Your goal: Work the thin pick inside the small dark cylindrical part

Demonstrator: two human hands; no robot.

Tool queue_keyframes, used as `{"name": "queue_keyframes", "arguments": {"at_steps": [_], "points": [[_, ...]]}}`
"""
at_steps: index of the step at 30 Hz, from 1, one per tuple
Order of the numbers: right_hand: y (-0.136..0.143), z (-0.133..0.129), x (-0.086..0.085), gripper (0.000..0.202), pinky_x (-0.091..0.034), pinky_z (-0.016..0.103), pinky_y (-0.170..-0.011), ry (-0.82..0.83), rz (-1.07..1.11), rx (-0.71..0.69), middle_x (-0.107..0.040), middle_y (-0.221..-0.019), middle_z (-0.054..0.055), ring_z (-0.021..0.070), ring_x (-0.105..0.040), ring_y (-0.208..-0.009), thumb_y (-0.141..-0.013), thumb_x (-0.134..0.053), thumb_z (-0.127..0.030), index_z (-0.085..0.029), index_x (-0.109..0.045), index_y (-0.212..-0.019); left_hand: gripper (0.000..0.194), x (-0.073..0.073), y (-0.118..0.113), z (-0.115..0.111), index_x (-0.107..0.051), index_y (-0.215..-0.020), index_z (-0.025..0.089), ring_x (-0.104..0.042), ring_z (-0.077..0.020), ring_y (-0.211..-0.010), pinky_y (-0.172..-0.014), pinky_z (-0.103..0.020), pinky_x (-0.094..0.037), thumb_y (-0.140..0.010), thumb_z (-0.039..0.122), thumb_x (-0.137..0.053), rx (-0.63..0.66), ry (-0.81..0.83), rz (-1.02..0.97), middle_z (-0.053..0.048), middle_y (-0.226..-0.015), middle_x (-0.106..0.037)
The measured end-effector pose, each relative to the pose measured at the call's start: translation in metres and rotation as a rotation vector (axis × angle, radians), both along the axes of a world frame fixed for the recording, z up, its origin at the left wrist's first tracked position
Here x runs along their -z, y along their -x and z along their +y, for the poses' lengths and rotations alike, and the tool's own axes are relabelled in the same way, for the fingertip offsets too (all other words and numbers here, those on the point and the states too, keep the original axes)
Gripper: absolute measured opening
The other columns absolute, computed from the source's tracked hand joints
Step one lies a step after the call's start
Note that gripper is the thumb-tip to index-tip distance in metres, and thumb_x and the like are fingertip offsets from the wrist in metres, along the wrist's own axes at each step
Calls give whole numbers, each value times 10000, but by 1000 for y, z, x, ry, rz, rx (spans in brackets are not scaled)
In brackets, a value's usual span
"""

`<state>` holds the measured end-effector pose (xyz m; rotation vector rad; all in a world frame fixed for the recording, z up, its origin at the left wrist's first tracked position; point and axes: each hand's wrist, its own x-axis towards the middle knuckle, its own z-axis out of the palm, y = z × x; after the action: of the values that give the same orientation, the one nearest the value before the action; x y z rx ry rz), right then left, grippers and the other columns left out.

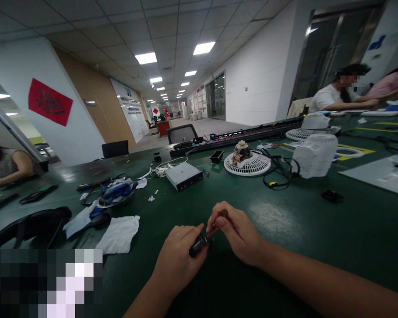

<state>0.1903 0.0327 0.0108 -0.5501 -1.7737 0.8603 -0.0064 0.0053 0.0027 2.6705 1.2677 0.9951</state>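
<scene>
My left hand (181,251) is closed round a small black part (198,245) just above the green table (232,190). Close beside it on the right, my right hand (234,227) is curled, its thumb and fingers pressed round a thin reddish-brown tool (215,226). The lower end of that tool meets the black part or lies right by it; the exact contact is too small to tell. A white cloth (120,234) lies to the left of my hands. Beyond them rests a flat grey box (184,176) with a dark front.
A round white grille (247,164) with a motor and a white housing (315,154) stand at the back right, with black cables. Blue items in a bowl (117,192) and a black headset-like object (29,225) lie left. People sit at both sides.
</scene>
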Motion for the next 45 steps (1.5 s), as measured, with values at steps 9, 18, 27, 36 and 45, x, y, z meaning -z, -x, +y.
{"name": "queue_keyframes", "arguments": {"at_steps": [9, 18, 27, 36, 45], "points": [[3, 1, -2, 228, -563, 336, -788, 43, -83, -5, -642, -861, 29, 164, -673, -814, -1027, -427, -379, -207, -541, -931, 405, 3, 2, 2, -646, -1174, 222, -689, -232, -912, -798, -391, -569, -783, 118, -659, -93, 74, 18, -51, -1053, -737], [-3, 5, -2, 139, -528, 386, -858, -173, 11, 91, -582, -1027, 64, 200, -635, -990, -1025, -416, -281, -217, -522, -963, 417, 3, 2, 4, -651, -1186, 205, -687, -230, -977, -864, -404, -564, -781, 120, -692, -85, 71, -7, -56, -1087, -735], [-15, 12, -23, 216, -427, 345, -716, -313, -843, 65, -649, -796, 40, 215, -560, -798, -804, -761, -370, -183, -667, -858, 410, 0, 8, 6, -667, -1193, 194, -693, -247, -978, -865, -434, -562, -785, 155, -687, -196, 97, 31, -65, -1078, -741], [-14, 8, -21, 122, -431, 270, -624, -141, -899, 91, -623, -831, 44, 174, -583, -735, -768, -730, -183, -180, -673, -876, 403, -1, 10, 7, -668, -1190, 213, -693, -249, -988, -865, -442, -566, -790, 169, -692, -185, 87, 8, -59, -1082, -741], [-11, 17, -11, 183, -480, 322, -746, -268, -534, 114, -725, -865, 25, 181, -610, -820, -819, -718, -94, -230, -743, -939, 473, 0, 9, 5, -601, -1270, 224, -693, -230, -972, -833, -407, -584, -809, 153, -681, -69, -58, -93, -69, -1101, -732]]}}
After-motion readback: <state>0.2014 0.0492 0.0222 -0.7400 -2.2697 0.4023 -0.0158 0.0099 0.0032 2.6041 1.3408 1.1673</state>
